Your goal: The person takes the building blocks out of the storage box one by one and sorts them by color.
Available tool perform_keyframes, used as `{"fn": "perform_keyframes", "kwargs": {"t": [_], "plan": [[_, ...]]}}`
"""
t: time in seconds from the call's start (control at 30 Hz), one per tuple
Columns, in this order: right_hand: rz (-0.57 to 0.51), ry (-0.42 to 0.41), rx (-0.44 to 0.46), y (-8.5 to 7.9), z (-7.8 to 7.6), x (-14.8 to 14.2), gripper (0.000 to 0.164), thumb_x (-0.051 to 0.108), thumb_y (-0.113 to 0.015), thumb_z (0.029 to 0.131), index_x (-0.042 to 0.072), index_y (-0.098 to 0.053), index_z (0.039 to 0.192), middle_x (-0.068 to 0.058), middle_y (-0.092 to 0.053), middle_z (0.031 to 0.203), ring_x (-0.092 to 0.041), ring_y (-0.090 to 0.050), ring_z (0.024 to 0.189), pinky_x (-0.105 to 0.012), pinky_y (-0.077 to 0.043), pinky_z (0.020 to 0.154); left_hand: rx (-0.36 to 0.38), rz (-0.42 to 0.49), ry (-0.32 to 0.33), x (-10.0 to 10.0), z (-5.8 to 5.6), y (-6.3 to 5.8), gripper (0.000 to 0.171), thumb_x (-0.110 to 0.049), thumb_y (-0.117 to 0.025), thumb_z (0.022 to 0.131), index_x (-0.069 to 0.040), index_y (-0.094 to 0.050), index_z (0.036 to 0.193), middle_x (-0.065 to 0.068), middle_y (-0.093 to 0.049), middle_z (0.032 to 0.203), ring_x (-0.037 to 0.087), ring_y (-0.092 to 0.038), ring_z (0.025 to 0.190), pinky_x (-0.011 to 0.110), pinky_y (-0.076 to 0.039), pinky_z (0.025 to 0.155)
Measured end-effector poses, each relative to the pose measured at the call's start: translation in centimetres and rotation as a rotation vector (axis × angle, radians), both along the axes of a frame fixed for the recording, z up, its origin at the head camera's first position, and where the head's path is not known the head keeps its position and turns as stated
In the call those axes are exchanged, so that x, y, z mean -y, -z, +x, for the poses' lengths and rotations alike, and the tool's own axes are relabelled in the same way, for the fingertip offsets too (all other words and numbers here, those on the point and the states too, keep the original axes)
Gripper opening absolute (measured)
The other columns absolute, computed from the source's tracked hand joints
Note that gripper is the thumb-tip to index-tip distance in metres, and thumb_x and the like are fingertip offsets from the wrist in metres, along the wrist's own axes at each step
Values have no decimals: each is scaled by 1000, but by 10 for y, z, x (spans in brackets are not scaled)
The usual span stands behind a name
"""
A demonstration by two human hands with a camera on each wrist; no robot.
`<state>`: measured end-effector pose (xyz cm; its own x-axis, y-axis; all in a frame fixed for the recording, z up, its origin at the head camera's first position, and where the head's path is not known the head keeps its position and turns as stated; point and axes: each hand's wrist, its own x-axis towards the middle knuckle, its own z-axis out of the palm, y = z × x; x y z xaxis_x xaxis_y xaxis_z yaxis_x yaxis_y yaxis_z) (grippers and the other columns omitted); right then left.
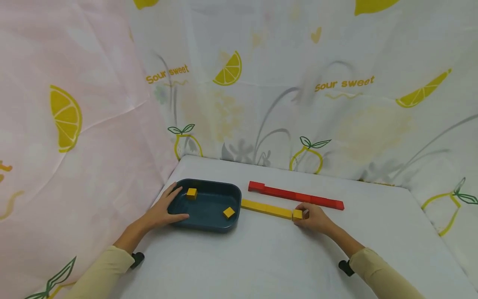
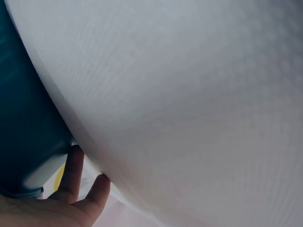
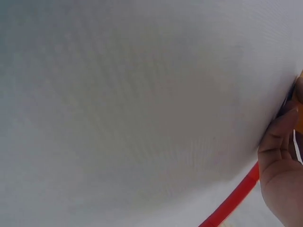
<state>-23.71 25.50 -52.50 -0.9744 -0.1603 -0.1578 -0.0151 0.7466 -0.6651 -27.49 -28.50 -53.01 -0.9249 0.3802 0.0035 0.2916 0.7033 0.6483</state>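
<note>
My right hand (image 1: 315, 218) pinches a yellow cube (image 1: 297, 214) between thumb and fingers, at the right end of a straight row of yellow blocks (image 1: 267, 208). In the right wrist view, only an orange-looking bit of the cube (image 3: 299, 116) shows beside the fingers. My left hand (image 1: 158, 212) rests spread on the left end of a dark blue tray (image 1: 209, 227), its thumb across the near rim and its fingers along the left side. Inside the tray lie two yellow cubes, one at the back left (image 1: 192, 194) and the other at the front right (image 1: 229, 213).
A row of red blocks (image 1: 295, 196) runs behind the yellow row, slanting nearer toward the right. Its left end block (image 1: 256, 186) is set slightly out of line. White cloth (image 1: 261, 261) covers the table, and lemon-printed curtains (image 1: 261, 104) hang at the back and left.
</note>
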Motion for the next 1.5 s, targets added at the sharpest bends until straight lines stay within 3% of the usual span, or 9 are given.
{"fn": "perform_keyframes", "kwargs": {"t": [0.23,0.87,1.5], "plan": [[12,-10,-38,1,-1,2,36,15,-82,80,7,-65,111,-2,-62,97,-18,-54,82,-22,-51,70,2,-1,-7,0,0,-1,106,-53,-78,78,-15,-19,159,14,0,167,48,-15,148,75,-24,107],[12,38,-6,-1,-1,8,40,16,-83,79,7,-65,114,-3,-62,98,-18,-54,83,-25,-53,73,13,-12,-8,-1,1,-3,105,-53,-77,79,-16,-20,159,15,0,166,49,-15,147,75,-24,107],[18,54,-32,3,-1,10,42,13,-83,79,5,-64,116,-3,-61,97,-19,-52,83,-24,-51,71,24,2,-17,-2,1,-2,105,-54,-78,78,-18,-21,158,13,0,167,47,-15,148,75,-24,107]]}}
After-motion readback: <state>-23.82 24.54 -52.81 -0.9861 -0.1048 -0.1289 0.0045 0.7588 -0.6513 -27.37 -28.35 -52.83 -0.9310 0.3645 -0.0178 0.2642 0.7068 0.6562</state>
